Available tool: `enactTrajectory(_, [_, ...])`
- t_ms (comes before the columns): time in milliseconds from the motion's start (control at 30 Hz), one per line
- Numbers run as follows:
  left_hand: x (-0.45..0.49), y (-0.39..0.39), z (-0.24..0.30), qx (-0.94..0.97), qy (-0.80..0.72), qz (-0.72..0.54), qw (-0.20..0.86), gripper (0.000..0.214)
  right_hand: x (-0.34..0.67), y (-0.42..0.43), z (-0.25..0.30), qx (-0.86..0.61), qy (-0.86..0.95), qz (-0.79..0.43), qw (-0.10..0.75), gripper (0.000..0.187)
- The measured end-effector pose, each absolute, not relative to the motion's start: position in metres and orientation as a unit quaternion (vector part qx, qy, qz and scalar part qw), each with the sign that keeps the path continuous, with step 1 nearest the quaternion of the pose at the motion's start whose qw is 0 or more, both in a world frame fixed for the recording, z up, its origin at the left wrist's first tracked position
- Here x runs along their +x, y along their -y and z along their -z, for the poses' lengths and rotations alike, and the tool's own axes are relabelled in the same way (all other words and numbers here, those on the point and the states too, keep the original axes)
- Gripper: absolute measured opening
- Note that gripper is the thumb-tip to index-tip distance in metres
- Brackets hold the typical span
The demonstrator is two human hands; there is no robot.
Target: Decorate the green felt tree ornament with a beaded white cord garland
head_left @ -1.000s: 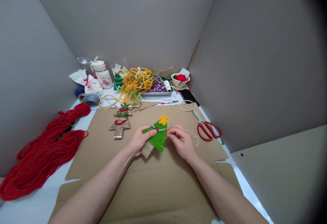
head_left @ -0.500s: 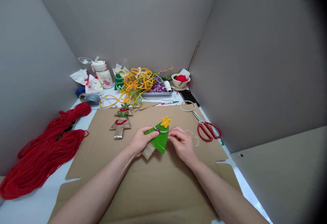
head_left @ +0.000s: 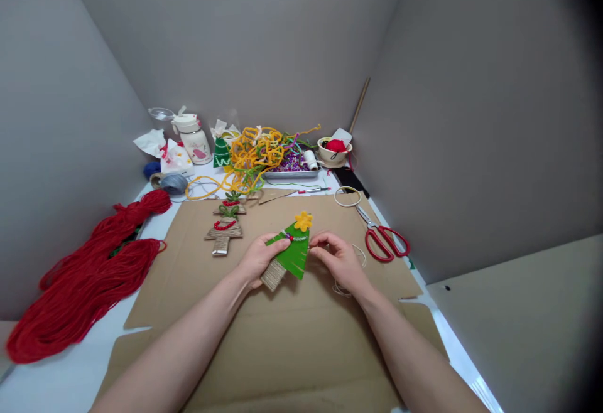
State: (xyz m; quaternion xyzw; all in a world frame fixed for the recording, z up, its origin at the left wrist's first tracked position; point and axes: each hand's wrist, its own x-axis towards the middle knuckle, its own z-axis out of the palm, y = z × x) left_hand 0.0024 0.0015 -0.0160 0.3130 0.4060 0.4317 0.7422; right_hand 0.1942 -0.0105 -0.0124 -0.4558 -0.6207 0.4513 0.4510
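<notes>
My left hand grips a small green tree ornament by its left edge, thumb on top. The ornament has a yellow flower at its tip, a beaded string across it and a twine-wrapped trunk. My right hand is closed in a pinch at the tree's right edge, on a thin pale thread that trails off to the right. Both hands hover just above a flat cardboard sheet.
A twine tree ornament lies left on the cardboard; red-handled scissors lie right. A big hank of red yarn sprawls far left. At the back sit tangled yellow cords, a bead tray, a bottle and a bowl.
My right hand has shifted slightly and the thread now loops lower beside it. The tree has barely moved in my left hand.
</notes>
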Motion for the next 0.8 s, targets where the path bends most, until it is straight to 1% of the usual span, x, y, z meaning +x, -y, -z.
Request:
enactTrajectory(133, [0.0028,-0.0015,0.0173,0.308,-0.407,-0.434,0.742,0.033,0.1949,0.0098,0.0112,-0.438,0.665,-0.413,0.443,0.007])
enactTrajectory(300, [0.0048,-0.0009,0.0171,0.321,-0.415,-0.433,0.733,0.034,0.1891,0.0142,0.0095,-0.429,0.699,-0.347,0.454,0.012])
enactTrajectory(433, [0.0072,-0.0002,0.017,0.331,-0.429,-0.432,0.721,0.034,0.1863,0.0173,0.0105,-0.428,0.692,-0.347,0.466,0.013])
enactTrajectory(567, [0.0085,-0.0003,0.0185,0.333,-0.427,-0.438,0.717,0.037,0.1911,0.0147,0.0092,-0.441,0.693,-0.349,0.45,0.01])
enactTrajectory(633, [0.0092,-0.0004,0.0196,0.331,-0.432,-0.456,0.705,0.037,0.1943,0.0138,0.0084,-0.459,0.703,-0.286,0.463,0.011])
enactTrajectory(700, [0.01,-0.0004,0.0207,0.331,-0.439,-0.477,0.686,0.035,0.1954,0.0147,0.0079,-0.468,0.722,-0.186,0.473,0.011])
enactTrajectory(800, [0.011,-0.0007,0.0219,0.347,-0.44,-0.491,0.667,0.034,0.1917,0.0179,0.0074,-0.455,0.771,-0.081,0.438,0.009])
